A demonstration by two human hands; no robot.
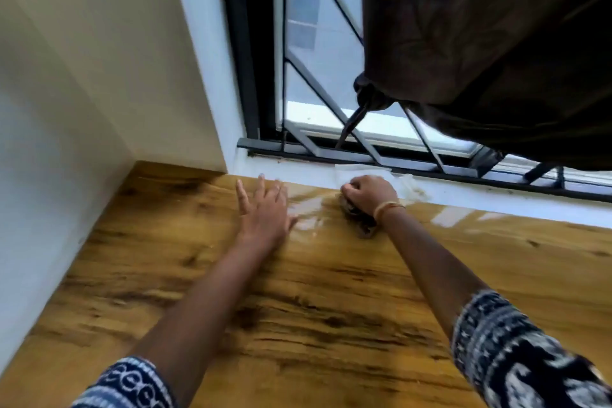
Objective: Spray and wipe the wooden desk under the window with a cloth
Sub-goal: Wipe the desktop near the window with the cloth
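1. the right hand (369,191) is at the far edge of the tabletop (331,291), right against the white sill (463,190) below the window (318,83). its fingers are curled tight round a dark bunched cloth (359,220), which lies pressed on the wood under the hand and wrist.
2. the left hand (263,209) lies flat on the tabletop just left of the cloth, fingers straight and a little spread, holding nothing. it looks like a brace while the person leans in.
3. a pale wet sheen (308,209) shows on the wood between the two hands, and another glossy streak lies along the sill edge to the right of the cloth. i judge spraying is done, at least for this back strip, and wiping is under way there.
4. the wide near part of the tabletop, on the person's side of the cloth, looks dry and matte; whether it is wiped already i cannot tell. no spray bottle is in view.
5. around the cloth: a dark curtain (496,53), knotted at its lower corner, hangs above and to the right, near the sill; black window bars (331,99) run behind; a cream wall (99,76) closes the left end.
6. the sill step and the left corner are tight spots, and the curtain could brush a hand that wipes further right.
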